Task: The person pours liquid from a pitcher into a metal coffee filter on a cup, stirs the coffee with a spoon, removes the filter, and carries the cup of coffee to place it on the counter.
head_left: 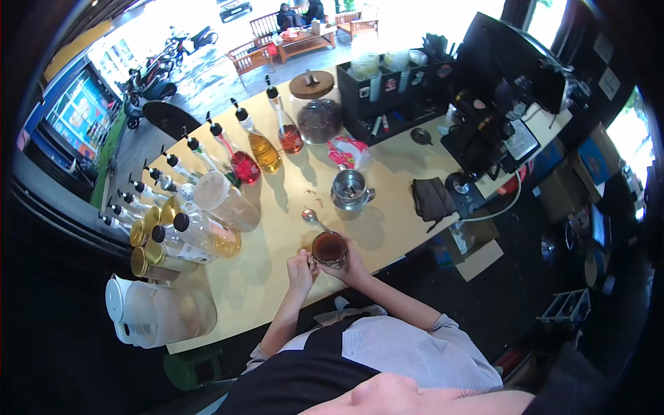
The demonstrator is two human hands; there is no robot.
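A glass mug [329, 249] of reddish-brown liquid is at the near edge of the wooden counter [387, 238]. My left hand [301, 268] is closed at the mug's left side, where its handle appears to be. Against the right side of the glass, my right hand [351, 266] wraps its fingers. A metal spoon [311, 216] lies just beyond the mug. Farther back stands a metal pot [349, 190] with a side handle; small dark things show inside it.
Syrup bottles [263, 151] with pourers line the counter's far left edge. A plastic pitcher [162, 311] stands near left. A dark cloth [434, 199] lies at right. Behind the pot are a pink-and-white packet [348, 151], a jar [319, 121] and a black cup organizer [387, 86].
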